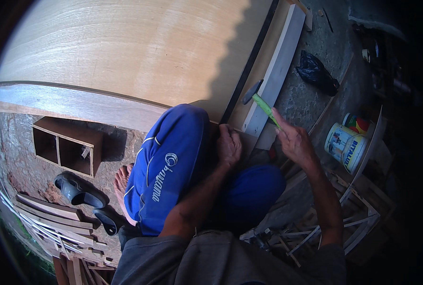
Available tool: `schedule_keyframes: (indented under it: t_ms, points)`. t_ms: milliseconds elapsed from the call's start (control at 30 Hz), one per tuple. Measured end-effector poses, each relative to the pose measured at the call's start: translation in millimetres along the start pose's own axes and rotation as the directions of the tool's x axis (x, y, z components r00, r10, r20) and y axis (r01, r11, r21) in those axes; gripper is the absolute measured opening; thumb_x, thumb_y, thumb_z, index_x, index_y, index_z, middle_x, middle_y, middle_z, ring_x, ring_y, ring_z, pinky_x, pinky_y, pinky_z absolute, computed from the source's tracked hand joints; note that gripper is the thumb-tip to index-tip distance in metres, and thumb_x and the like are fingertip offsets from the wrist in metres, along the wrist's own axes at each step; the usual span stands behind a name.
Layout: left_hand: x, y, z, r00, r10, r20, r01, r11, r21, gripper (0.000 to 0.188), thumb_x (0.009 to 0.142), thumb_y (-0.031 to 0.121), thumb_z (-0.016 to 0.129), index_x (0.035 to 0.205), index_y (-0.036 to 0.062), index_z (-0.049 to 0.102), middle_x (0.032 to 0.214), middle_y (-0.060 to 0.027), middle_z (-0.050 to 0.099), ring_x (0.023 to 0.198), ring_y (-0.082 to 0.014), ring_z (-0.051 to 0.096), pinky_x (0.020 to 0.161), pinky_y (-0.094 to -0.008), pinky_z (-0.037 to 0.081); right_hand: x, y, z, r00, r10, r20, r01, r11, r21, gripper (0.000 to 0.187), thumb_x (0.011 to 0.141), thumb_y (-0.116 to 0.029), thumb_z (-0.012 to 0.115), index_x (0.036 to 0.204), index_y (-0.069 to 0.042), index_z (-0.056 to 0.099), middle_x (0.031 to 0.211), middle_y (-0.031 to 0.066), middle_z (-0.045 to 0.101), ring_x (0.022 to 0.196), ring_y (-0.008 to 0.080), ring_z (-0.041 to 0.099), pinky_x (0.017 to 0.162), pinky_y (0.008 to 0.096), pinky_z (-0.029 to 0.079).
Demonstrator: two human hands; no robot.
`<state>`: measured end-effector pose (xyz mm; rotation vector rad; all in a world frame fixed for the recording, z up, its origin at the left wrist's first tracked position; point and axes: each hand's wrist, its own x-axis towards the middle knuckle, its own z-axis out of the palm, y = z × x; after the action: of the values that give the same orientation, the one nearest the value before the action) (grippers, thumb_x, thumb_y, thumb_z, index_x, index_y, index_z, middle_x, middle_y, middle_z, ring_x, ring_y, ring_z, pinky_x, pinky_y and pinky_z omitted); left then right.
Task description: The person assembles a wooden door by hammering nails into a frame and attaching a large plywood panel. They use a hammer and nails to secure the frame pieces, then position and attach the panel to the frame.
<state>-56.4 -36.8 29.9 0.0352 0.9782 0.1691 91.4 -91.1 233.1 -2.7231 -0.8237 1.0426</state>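
Note:
My right hand (294, 141) is closed around the green handle of a hammer (264, 105). The hammer's dark metal head is up over a pale wooden board (278, 64) and the brown strip beside it. Between my knees, my left hand (229, 145) is closed with curled fingers at the near end of a black strip (250, 61). Whatever its fingertips hold is hidden. That strip runs along the right side of a large plywood panel (140, 47). A pale plank (74, 102) borders the panel's near edge.
Left of my bare foot are an open two-compartment wooden box (69, 145), dark clogs (76, 190) and stacked wood strips (55, 213). On the right are a black plastic bag (316, 73), a white paint bucket (346, 147) and scrap wood (358, 213).

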Motion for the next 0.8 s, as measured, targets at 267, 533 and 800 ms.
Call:
schedule_keyframes:
  t_ms: [267,533,800]
  points:
    - [-2,-10,-5,0.903,0.367,0.225,-0.408,0.560,0.721,0.019,0.104,0.021,0.047,0.090,0.0087,0.049,0.058,-0.0018,0.036,0.045,-0.0110,0.032,0.043,-0.0278,0.025,-3,5,13,0.918,0.131,0.374,-0.010,0.951,-0.309,0.064,0.095,0.002,0.057,0.155,-0.014,0.040,0.092,0.0272,0.068,0.080,0.0428,0.069,0.072,0.0407,0.054]
    - [-5,4,5,0.991,0.109,0.083,-0.133,0.912,0.387,0.021,0.108,0.014,0.038,0.089,0.0085,0.046,0.063,-0.0008,0.033,0.046,-0.0080,0.029,0.041,-0.0259,0.022,-13,15,30,0.929,0.194,0.314,-0.109,0.957,-0.267,0.065,0.097,-0.005,0.056,0.157,-0.019,0.034,0.084,0.0302,0.067,0.077,0.0446,0.069,0.068,0.0510,0.054]
    - [0,-6,-1,0.942,0.246,0.226,-0.332,0.610,0.720,0.010,0.106,0.010,0.041,0.097,0.0088,0.044,0.065,-0.0005,0.035,0.049,-0.0080,0.031,0.044,-0.0277,0.026,-10,14,36,0.884,-0.164,-0.437,0.188,0.982,0.013,0.064,0.097,-0.003,0.055,0.156,-0.019,0.037,0.090,0.0280,0.069,0.087,0.0442,0.070,0.072,0.0502,0.053]
